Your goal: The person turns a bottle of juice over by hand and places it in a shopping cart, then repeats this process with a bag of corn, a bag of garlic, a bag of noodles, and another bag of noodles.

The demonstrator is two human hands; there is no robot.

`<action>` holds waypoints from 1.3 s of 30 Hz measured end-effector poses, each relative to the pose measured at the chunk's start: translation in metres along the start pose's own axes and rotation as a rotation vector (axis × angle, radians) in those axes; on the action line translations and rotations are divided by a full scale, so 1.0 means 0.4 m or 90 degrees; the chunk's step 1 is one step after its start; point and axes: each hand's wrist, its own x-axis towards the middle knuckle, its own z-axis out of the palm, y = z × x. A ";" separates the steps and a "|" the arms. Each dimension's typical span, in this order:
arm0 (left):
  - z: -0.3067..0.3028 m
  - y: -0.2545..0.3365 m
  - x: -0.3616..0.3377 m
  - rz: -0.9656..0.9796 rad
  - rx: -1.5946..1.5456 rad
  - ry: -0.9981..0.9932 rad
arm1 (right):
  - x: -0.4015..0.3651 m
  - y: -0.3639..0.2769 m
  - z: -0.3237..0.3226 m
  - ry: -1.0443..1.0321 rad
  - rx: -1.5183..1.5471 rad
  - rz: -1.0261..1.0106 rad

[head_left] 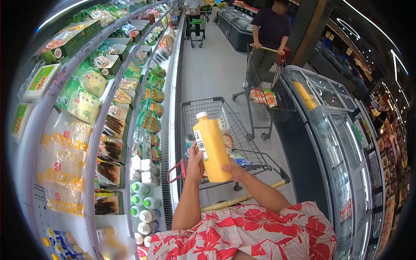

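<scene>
A large bottle of yellow-orange juice (pixel 215 151) with a white cap and a white label is held up in front of me, tilted slightly. My left hand (pixel 195 162) grips its left side by the label. Against its lower right side presses my right hand (pixel 234 170), with the thumb on the bottle and the other fingers hidden behind it. Beneath the bottle stands a wire shopping cart (pixel 190 113) with several packaged goods in its basket, partly covered by the bottle. The cart's yellowish handle (pixel 242 197) lies close to my body.
Refrigerated shelves (pixel 93 143) with packaged food and bottles line the left. A person (pixel 271 26) pushes another cart (pixel 264 86) ahead on the right. Glass-door freezers (pixel 338 151) run along the right side. Farther down the aisle (pixel 199 69) stands another person with a cart (pixel 197 32).
</scene>
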 end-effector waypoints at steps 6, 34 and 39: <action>-0.006 -0.008 -0.020 -0.220 -0.241 -0.242 | -0.072 0.009 0.054 -0.130 0.288 0.073; 0.536 0.445 -0.034 0.176 0.141 -0.496 | -0.089 -0.285 0.246 -0.144 0.081 -0.296; 0.646 0.494 -0.058 0.314 0.256 -0.564 | 0.029 -0.449 0.275 -0.186 0.017 -0.386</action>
